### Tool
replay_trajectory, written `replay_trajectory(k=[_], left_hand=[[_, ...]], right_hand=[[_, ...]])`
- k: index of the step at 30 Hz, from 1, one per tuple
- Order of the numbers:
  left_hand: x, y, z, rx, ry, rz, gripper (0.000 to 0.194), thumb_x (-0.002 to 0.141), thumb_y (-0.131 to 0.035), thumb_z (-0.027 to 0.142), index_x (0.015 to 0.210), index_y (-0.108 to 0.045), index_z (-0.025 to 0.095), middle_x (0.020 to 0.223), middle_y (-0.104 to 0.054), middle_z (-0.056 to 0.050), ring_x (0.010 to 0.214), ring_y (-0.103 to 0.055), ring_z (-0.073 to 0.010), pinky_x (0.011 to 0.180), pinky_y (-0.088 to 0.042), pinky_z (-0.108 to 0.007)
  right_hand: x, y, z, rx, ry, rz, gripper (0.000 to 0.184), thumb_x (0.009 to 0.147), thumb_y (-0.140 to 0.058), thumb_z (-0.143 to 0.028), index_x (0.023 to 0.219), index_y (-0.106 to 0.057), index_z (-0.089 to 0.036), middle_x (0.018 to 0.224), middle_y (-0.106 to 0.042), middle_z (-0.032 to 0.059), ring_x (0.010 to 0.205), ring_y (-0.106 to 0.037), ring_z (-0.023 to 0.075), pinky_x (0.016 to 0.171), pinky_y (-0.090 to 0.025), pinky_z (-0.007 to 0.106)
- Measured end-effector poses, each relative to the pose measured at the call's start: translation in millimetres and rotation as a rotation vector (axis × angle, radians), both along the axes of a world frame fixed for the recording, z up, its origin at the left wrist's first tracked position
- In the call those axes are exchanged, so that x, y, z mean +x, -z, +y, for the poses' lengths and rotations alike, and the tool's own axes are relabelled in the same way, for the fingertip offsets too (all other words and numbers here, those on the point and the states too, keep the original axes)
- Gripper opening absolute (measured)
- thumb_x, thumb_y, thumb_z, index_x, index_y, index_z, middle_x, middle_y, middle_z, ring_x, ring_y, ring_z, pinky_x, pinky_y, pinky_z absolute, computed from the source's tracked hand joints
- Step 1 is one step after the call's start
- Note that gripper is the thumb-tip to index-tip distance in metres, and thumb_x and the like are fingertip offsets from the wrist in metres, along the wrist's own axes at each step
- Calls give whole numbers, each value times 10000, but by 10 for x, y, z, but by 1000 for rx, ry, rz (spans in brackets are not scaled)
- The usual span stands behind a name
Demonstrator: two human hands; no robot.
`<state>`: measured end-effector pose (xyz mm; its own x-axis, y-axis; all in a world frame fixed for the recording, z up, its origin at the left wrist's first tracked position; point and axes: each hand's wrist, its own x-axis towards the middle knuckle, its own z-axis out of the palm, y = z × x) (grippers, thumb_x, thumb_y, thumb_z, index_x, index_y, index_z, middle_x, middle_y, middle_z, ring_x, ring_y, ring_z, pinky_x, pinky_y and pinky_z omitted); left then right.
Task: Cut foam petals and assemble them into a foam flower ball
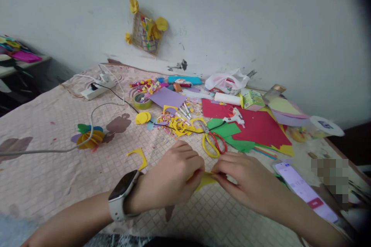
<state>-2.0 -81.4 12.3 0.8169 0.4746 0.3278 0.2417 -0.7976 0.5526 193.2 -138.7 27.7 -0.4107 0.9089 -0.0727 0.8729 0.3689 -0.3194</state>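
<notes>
My left hand (171, 173) and my right hand (243, 183) pinch a small piece of yellow paper (206, 180) between them, just above the quilted bedcover (58, 177). Beyond my right fingers lie yellow-handled scissors (213, 143), with red handle parts, on green paper (224, 133). A curved yellow paper offcut (138, 157) rests left of my left hand. A smartwatch (121, 195) sits on my left wrist. A mobile phone (304, 189) lies lit beyond my right forearm.
A paper flower (89, 139), a hot glue gun (234, 116), red card (255, 127), purple paper (167, 97), yellow scraps (179, 126), a tape roll (142, 101) and a plastic bag (226, 82) cover the far side. A power strip (97, 88) trails cables. A wall (232, 15) stands behind.
</notes>
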Motion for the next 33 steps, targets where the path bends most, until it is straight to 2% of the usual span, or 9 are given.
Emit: replay_trajectory(k=[9,13,17,20,22,25,27,30,33], left_hand=[[-126,21,-28,49,99,-19,192,906,-457,87,778,-586,151,734,-616,-24,716,-541,-149,729,-419,-306],[-441,-91,156,85,-71,-69,194,916,-458,94,786,-570,186,729,-606,-4,720,-537,-149,703,-416,-302],[-682,-242,412,312,-435,-226,105,899,-547,129,838,-564,213,783,-598,15,733,-546,-149,666,-416,-292],[-531,-287,411,436,-340,-235,120,891,-559,109,826,-551,210,729,-587,25,723,-542,-150,771,-429,-341],[-330,-270,296,396,-169,-145,149,897,-525,82,810,-546,200,726,-611,9,738,-547,-158,770,-428,-344],[-125,-212,72,254,14,-132,168,897,-479,62,808,-563,178,730,-612,-9,720,-541,-149,758,-436,-330],[-141,-166,-16,137,57,-127,162,901,-481,64,829,-576,174,751,-624,-9,736,-553,-141,779,-441,-322],[-364,-64,21,-8,-9,-91,159,886,-507,64,828,-588,189,751,-639,0,758,-575,-146,772,-448,-318],[-646,71,190,5,-227,-106,166,882,-524,106,749,-570,194,701,-621,8,681,-568,-142,683,-452,-297]], right_hand=[[-39,90,-136,137,-94,127,228,920,-457,-117,770,-617,-182,740,-651,27,706,-598,191,629,-412,316],[377,190,-169,187,42,96,239,944,-453,-167,776,-621,-194,740,-658,31,716,-621,203,653,-448,330],[750,305,-172,261,280,143,205,953,-498,-277,815,-636,-212,796,-701,41,743,-663,209,651,-501,319],[610,229,-135,398,306,204,251,927,-572,-394,1098,-625,-217,1010,-717,87,919,-673,258,767,-533,378],[368,115,-105,479,223,234,477,891,-622,-438,1291,-522,-197,1198,-664,141,1072,-626,302,851,-518,438],[47,-27,-95,485,-42,294,126,953,-548,-243,1050,-620,-209,941,-719,71,882,-649,230,809,-510,392],[-30,-55,-114,448,-136,338,166,953,-498,-124,888,-629,-205,779,-694,29,748,-618,187,754,-499,352],[70,-16,-129,372,-95,385,169,924,-528,-105,827,-627,-201,734,-677,13,709,-607,175,715,-485,334],[262,29,-75,401,66,385,155,913,-561,-131,801,-638,-207,721,-674,10,681,-617,170,653,-481,307]])
